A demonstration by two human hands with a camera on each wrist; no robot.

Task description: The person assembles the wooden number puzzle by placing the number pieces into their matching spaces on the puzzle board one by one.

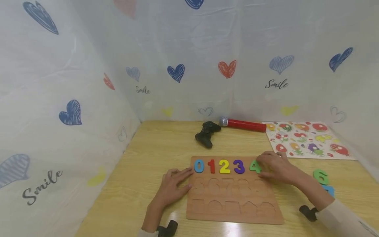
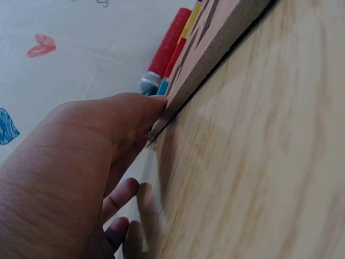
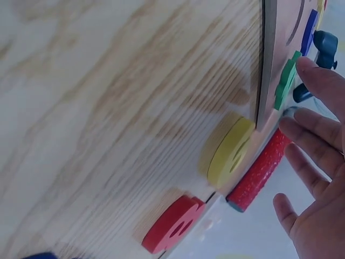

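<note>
A wooden number puzzle board [image 1: 234, 212] lies on the table, with a blue 0 [image 1: 199, 166], red 1 [image 1: 211, 166], yellow 2 [image 1: 224, 167] and purple 3 [image 1: 239, 167] in its top row. At the right end of that row is a green 4 [image 1: 254, 166]. My right hand [image 1: 276, 167] is over it; in the right wrist view the fingers are spread and the thumb [image 3: 319, 81] is right at the 4's edge. With its fingers extended, my left hand [image 1: 174, 186] touches the board's left edge, thumb tip at the rim in the left wrist view.
Right of the board lie a green 6 [image 1: 321, 176] and a blue piece [image 1: 329, 190]. The right wrist view adds a yellow piece [image 3: 229, 156] and a red piece [image 3: 173, 224]. Behind are a game controller [image 1: 207, 133], red microphone [image 1: 245, 125] and fruit puzzle board [image 1: 308, 155].
</note>
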